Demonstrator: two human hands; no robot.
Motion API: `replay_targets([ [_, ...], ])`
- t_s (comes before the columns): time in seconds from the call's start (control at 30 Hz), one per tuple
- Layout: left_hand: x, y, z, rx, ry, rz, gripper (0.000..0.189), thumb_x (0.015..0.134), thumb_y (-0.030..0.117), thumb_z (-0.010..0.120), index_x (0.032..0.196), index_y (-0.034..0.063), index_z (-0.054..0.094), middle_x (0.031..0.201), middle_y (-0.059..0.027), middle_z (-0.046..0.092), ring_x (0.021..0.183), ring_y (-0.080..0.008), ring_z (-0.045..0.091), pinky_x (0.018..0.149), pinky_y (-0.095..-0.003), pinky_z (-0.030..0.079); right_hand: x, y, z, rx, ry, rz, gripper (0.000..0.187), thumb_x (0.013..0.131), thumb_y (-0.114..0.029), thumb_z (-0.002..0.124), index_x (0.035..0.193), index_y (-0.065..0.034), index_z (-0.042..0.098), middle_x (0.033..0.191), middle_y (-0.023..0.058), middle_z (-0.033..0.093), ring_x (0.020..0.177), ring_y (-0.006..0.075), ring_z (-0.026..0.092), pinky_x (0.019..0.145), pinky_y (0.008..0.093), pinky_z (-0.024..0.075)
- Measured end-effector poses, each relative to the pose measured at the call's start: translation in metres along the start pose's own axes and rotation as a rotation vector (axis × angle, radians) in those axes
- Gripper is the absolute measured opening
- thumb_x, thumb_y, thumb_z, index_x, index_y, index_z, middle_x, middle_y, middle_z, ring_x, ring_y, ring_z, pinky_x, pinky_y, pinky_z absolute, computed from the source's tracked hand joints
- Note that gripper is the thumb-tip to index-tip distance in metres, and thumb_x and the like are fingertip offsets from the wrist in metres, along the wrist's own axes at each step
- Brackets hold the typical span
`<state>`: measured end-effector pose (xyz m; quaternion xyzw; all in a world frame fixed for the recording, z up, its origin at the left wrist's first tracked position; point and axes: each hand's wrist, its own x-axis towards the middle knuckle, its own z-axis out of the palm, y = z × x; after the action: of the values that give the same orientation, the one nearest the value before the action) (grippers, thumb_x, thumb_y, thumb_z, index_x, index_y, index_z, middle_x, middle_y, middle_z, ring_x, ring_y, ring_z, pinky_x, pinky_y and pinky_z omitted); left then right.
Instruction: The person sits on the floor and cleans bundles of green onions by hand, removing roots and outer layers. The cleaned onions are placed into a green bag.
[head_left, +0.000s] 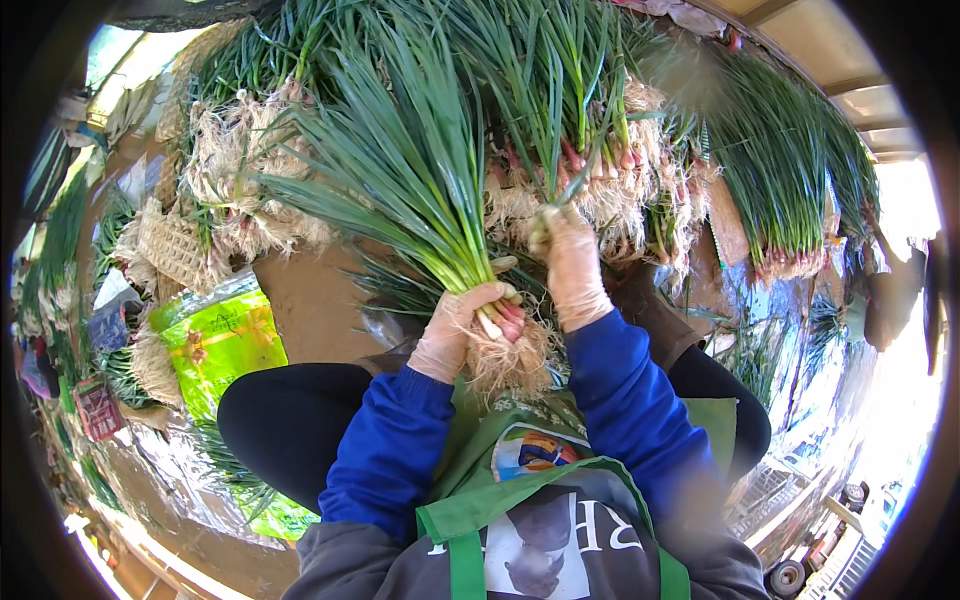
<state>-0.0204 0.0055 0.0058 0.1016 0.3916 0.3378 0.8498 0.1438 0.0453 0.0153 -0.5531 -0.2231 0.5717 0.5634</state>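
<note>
My left hand (446, 330), in a thin pale glove, grips a bunch of green garlic (469, 247) just above the bulbs. Its long leaves fan up and to the left. Pinkish-white bulbs (506, 321) and tangled roots (510, 360) hang below my fist over the green apron (480, 442). To the right, my gloved right hand (574, 270) is raised with its fingers pinched around a green garlic stalk (553, 169). Those fingertips are slightly blurred, and the stalk's lower end is hidden. Directly beyond is a large heap of green garlic (577, 97), roots facing me.
More rooty bunches (247, 165) lie at the far left, and another leafy stack (780, 165) stands at the right. A bright green plastic sheet (225, 337) lies on the brown ground beside my left knee (292, 427). Loose leaves (397, 289) lie between my legs.
</note>
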Motion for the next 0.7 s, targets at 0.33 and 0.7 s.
replay_targets([
  [0.33,-0.019,0.018,-0.011,-0.331,-0.219,0.155,0.05,0.082,0.013,0.064,0.126,-0.0015,0.044,0.079,-0.0041,0.057,0.082,-0.0198,0.059,0.074,-0.0371,0.051,-0.048,0.019,-0.105,-1.612,-0.646,0.078,0.032,0.08,-0.031,0.063,0.105,-0.0093,0.063,0.1,0.0143,0.064,0.091,0.0322,0.062,0.081,0.0399,0.0494],
  [0.7,0.01,-0.035,-0.012,-0.035,-0.032,-0.141,0.03,0.083,0.016,0.061,0.105,-0.0045,0.056,0.084,-0.0221,0.064,0.068,-0.0269,0.065,0.06,-0.0346,0.056,-0.004,0.026,-0.056,-0.846,-0.454,-0.118,0.02,0.089,-0.015,0.059,0.098,0.0031,0.062,0.081,0.0085,0.064,0.071,0.0143,0.063,0.065,0.0287,0.0491],
])
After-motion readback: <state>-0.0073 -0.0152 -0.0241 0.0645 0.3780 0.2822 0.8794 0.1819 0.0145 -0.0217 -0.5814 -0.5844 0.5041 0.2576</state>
